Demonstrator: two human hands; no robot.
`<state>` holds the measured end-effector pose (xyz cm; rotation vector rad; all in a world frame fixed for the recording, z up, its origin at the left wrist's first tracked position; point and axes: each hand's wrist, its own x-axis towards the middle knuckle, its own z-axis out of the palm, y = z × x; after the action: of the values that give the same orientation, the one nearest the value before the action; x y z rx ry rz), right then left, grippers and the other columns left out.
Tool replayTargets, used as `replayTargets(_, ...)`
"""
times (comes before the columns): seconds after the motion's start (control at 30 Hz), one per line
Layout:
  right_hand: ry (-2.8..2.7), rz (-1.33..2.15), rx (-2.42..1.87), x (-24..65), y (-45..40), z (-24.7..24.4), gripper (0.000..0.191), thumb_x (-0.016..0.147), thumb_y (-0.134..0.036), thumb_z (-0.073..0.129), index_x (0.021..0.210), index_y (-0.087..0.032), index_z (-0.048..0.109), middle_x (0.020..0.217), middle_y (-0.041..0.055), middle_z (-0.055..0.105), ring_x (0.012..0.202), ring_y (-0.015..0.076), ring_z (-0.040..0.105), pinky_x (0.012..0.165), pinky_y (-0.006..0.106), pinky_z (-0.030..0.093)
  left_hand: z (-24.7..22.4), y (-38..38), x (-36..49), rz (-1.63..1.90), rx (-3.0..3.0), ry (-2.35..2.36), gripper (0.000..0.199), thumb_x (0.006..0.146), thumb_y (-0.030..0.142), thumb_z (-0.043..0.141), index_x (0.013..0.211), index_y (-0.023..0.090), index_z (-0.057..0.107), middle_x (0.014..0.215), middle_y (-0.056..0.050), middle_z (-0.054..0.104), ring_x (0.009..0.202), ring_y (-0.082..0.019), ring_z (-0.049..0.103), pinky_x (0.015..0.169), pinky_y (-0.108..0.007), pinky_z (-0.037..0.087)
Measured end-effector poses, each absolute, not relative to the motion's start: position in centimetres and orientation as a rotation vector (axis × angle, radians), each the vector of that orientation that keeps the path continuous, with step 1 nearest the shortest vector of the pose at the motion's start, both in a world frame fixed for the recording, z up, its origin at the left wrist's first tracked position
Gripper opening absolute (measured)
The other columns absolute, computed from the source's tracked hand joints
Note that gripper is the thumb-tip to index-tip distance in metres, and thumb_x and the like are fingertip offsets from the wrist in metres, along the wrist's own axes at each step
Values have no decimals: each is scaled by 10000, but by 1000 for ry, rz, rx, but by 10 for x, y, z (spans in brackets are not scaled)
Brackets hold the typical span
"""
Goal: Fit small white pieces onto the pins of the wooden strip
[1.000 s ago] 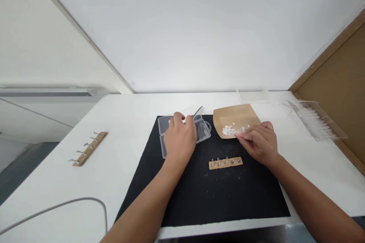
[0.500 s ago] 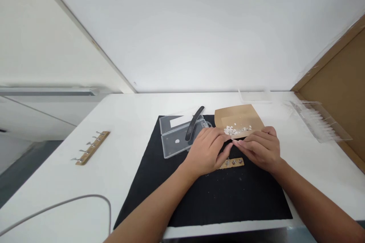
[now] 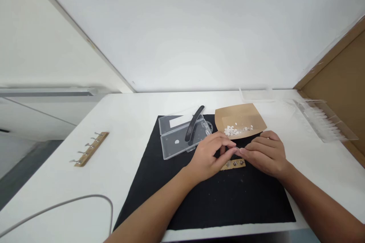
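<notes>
The left hand point(image 3: 205, 156) and right hand point(image 3: 267, 154) pinch a small thing point(image 3: 237, 148), too hidden to name. Just on its near side, a brown strip point(image 3: 238, 164) runs left to right, the left hand hiding its left end. The paper tray point(image 3: 242, 115) sits far, the clear box point(image 3: 171, 151) far left.

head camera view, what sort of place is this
Probably a small craft workbench, perhaps for nail work: a curved black file lies across an open clear plastic case, and small white pieces sit on a brown card tray.
</notes>
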<state>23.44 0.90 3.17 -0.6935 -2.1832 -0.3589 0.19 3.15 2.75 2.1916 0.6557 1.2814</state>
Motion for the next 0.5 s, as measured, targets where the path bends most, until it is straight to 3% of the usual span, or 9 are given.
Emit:
replayTargets(0.23,-2247,-322,-692,235,5,30,176,924,-175,781,830,-249,652,781,-59,738,681,111,669,709,336,433,31,23,8,1204,2012,602,132,978,190,688,1095,178,747,878,-73,720,712,-147,670,694,-303,575)
replayTargets(0.37,-2215,-289,-686,236,6,29,165,909,-182,804,868,-249,659,785,-62,736,672,110,669,708,339,431,32,22,9,1192,1959,600,111,976,193,705,1063,179,774,719,-46,698,791,-188,719,724,-309,584)
replayTargets(0.5,-2164,-199,-769,234,6,29,206,893,-262,845,900,-254,639,765,-61,736,632,117,670,708,340,427,31,22,6,1102,1862,672,123,957,260,748,1037,174,785,753,-50,737,630,-142,674,659,-287,572)
